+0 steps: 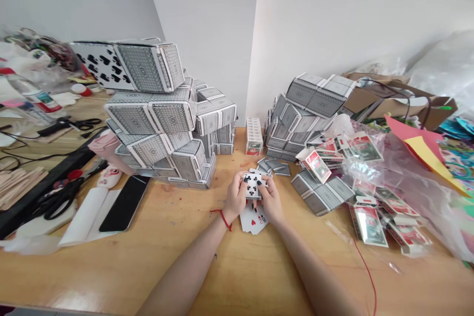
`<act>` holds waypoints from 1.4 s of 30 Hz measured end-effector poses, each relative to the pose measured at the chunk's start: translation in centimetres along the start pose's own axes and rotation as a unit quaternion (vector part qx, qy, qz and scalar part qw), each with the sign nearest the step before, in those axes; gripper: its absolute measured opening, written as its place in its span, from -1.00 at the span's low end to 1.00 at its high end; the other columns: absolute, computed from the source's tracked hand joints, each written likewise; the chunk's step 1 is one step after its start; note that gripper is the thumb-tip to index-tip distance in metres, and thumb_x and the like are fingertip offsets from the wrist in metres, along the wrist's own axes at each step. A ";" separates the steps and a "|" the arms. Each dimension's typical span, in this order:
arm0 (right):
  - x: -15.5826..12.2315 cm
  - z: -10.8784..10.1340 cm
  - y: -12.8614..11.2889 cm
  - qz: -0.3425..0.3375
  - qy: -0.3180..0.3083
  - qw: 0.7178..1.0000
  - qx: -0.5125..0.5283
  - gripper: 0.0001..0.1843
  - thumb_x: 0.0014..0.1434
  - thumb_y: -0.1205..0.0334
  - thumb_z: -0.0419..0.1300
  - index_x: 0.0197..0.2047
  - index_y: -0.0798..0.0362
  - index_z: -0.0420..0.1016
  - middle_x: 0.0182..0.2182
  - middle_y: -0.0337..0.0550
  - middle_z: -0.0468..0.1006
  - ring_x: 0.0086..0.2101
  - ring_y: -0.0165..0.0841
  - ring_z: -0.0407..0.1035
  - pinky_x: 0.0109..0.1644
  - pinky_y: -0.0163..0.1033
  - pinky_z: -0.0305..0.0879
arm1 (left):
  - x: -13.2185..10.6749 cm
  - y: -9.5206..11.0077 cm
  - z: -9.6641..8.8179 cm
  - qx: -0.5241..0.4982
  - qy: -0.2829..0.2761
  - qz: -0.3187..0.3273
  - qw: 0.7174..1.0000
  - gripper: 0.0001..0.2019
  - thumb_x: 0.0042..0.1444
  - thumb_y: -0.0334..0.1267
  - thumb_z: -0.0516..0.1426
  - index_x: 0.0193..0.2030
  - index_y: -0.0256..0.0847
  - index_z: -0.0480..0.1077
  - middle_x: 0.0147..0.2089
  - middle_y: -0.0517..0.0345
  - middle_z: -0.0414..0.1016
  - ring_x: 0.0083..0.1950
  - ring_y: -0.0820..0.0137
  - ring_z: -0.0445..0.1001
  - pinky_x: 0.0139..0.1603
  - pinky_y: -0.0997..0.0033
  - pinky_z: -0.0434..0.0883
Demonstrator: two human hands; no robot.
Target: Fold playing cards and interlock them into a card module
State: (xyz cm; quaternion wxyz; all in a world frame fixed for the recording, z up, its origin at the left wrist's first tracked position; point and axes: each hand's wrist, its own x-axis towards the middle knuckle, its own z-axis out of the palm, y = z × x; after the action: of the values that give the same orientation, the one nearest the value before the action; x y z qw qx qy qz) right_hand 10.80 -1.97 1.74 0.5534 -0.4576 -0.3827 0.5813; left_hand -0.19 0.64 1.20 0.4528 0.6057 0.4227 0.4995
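Between my hands, a playing card (253, 186) with club pips faces me; whether more cards lie behind it I cannot tell. My left hand (236, 196) grips its left side, thumb on the face, and a red string bracelet circles that wrist. My right hand (271, 199) pinches the right side, also with the thumb on top. Just below, loose face-up cards (254, 222), one with hearts, lie on the wooden table (177, 261). Past my fingers are another face-up card, partly hidden, and some folded grey card pieces (276, 165).
Stacked blocks made of folded cards (155, 113) rise at left, with another stack (303, 108) at right. A row of card boxes (254, 138) stands between. Opened boxes (368, 222) and plastic wrap clutter the right. A phone (126, 203) and scissors (64, 197) lie left.
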 end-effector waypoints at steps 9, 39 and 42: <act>0.0 -0.1 0.4 0.017 -0.005 0.999 0.027 -0.77 0.05 0.06 0.00 -0.24 -0.06 0.09 -0.69 -0.44 0.33 -0.80 -0.46 0.19 -0.81 -0.41 0.02 | 0.1 0.3 -0.1 -0.002 -0.004 -0.017 1.000 -0.79 0.09 -0.31 -0.09 -0.17 -0.25 0.26 -0.26 0.09 0.40 -0.33 0.45 0.36 -0.35 0.50 0.30; 0.5 -0.6 0.5 0.093 -0.092 0.987 0.096 -0.74 0.04 0.01 0.05 -0.35 0.04 0.20 -0.72 -0.35 0.35 -0.77 -0.41 0.27 -0.79 -0.38 0.12 | -0.3 0.7 -0.4 -0.049 -0.015 -0.011 0.999 -0.86 0.01 -0.34 -0.11 -0.43 -0.23 0.25 -0.54 0.26 0.25 -0.61 0.54 0.23 -0.61 0.56 0.19; 0.5 -0.8 0.4 0.091 -0.105 0.987 0.076 -0.72 0.03 0.01 0.09 -0.38 0.04 0.19 -0.71 -0.33 0.38 -0.75 -0.41 0.29 -0.78 -0.39 0.13 | -0.4 0.5 -0.5 -0.048 -0.030 -0.012 0.998 -0.83 0.04 -0.33 -0.11 -0.38 -0.23 0.27 -0.56 0.27 0.26 -0.64 0.54 0.23 -0.63 0.55 0.19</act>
State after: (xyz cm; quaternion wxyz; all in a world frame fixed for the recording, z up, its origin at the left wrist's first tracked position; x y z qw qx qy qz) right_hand 11.47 -1.52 1.05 0.4880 -0.3832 -0.3501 0.7018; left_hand -0.70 0.21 1.68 0.4998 0.5929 0.3918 0.4951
